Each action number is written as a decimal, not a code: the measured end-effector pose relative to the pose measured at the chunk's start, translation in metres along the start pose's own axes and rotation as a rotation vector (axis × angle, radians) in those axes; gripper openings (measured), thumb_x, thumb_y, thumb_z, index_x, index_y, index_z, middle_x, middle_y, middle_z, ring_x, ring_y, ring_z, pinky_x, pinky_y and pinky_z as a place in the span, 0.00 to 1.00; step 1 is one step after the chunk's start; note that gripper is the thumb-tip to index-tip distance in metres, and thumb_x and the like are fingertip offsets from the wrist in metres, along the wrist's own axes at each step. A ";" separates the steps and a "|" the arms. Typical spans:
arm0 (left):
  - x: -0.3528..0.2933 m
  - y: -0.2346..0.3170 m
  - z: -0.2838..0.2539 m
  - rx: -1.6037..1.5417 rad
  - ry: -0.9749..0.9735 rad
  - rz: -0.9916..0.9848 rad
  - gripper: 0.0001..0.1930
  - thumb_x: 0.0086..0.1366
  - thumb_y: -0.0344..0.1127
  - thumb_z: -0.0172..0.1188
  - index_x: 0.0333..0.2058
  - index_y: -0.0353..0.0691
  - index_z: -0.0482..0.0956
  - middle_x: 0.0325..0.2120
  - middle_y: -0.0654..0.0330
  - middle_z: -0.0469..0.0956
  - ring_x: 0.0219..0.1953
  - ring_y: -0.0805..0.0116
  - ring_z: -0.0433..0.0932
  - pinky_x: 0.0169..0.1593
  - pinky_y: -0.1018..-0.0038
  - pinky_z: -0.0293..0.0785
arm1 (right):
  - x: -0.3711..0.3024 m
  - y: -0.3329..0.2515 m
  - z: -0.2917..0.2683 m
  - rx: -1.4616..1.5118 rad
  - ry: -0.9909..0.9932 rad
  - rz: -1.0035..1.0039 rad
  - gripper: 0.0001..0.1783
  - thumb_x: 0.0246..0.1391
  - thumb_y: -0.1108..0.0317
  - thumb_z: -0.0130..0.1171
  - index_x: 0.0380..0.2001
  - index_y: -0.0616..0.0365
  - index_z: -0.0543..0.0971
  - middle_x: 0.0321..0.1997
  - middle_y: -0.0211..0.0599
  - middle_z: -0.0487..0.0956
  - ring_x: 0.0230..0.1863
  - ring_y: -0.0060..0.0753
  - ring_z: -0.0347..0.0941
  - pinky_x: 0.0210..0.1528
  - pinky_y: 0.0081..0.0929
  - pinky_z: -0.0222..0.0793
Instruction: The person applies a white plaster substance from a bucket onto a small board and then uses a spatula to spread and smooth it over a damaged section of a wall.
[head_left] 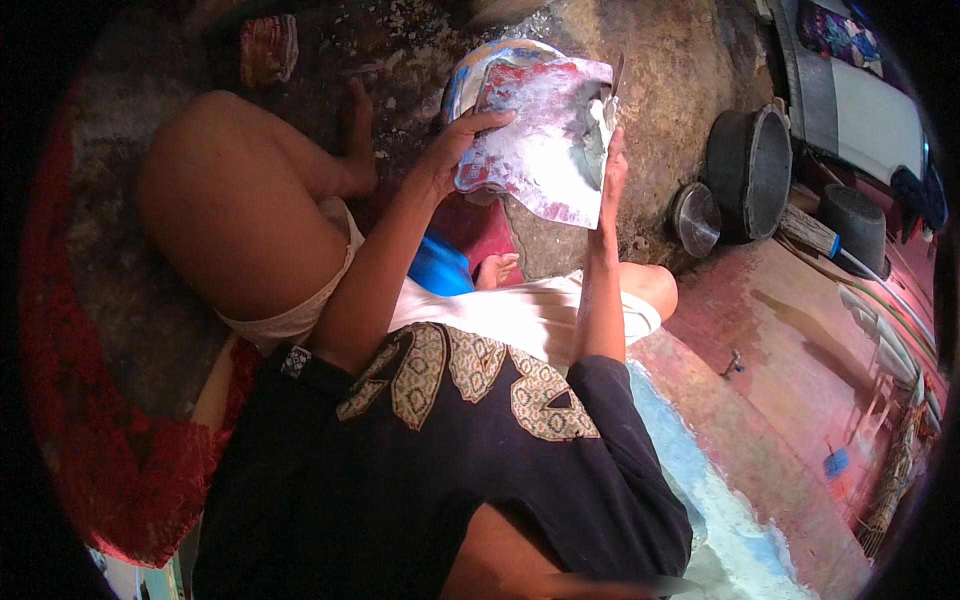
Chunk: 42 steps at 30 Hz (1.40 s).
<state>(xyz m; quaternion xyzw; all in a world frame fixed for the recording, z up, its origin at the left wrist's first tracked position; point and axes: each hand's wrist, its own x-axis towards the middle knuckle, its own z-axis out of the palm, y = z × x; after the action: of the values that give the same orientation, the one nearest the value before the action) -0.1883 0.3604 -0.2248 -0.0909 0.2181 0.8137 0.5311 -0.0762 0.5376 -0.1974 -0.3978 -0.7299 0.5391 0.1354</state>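
Note:
A flexible sheet (545,150), smeared with white and reddish paint or paste, is held up in front of me. My left hand (462,150) pinches its left edge, thumb on top. At its right edge my right hand (614,160) is closed along the border, most of its fingers behind the sheet. Just above those fingers a thin dark strip (619,75) sticks up; whether that hand holds it too I cannot tell. Partly covered by the sheet is a round, paint-smeared container (462,85) with blue and orange on its side.
A large black basin (740,175) and a round metal lid (696,218) are at the right, with a dark bucket (852,215) beyond. A crumpled packet (269,50) lies on the stained floor (420,60) at the far left. Hoses (905,310) run along the right.

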 end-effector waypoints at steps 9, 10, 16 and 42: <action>-0.001 0.003 -0.008 -0.013 -0.003 -0.052 0.20 0.56 0.33 0.59 0.47 0.32 0.69 0.37 0.53 0.77 0.34 0.63 0.80 0.40 0.67 0.79 | -0.059 0.025 -0.033 0.214 -0.020 0.136 0.18 0.61 0.51 0.42 0.38 0.54 0.70 0.20 0.23 0.67 0.18 0.15 0.62 0.19 0.15 0.59; 0.000 -0.001 -0.007 -0.031 -0.022 -0.050 0.20 0.56 0.33 0.59 0.47 0.32 0.69 0.37 0.53 0.77 0.34 0.63 0.80 0.40 0.67 0.79 | -0.057 0.018 -0.038 0.183 0.004 -0.019 0.15 0.62 0.55 0.44 0.40 0.54 0.70 0.22 0.24 0.68 0.19 0.16 0.63 0.21 0.15 0.60; 0.004 -0.012 0.003 -0.149 -0.063 -0.137 0.21 0.57 0.32 0.57 0.48 0.30 0.67 0.38 0.51 0.76 0.35 0.63 0.80 0.41 0.69 0.79 | -0.017 -0.007 -0.015 -0.167 0.249 -0.536 0.20 0.59 0.72 0.47 0.55 0.57 0.67 0.42 0.37 0.74 0.41 0.29 0.71 0.43 0.26 0.68; 0.013 0.006 -0.023 0.192 -0.047 -0.160 0.18 0.55 0.32 0.60 0.44 0.31 0.72 0.32 0.56 0.78 0.29 0.69 0.80 0.35 0.74 0.80 | -0.054 -0.015 -0.118 -0.164 0.014 -0.094 0.14 0.60 0.66 0.49 0.47 0.60 0.69 0.35 0.29 0.73 0.34 0.19 0.68 0.37 0.19 0.64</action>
<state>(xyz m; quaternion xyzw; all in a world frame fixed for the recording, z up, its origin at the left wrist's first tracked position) -0.2016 0.3589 -0.2484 -0.0374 0.2744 0.7461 0.6055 0.0260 0.5774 -0.1265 -0.3766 -0.7886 0.4676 0.1328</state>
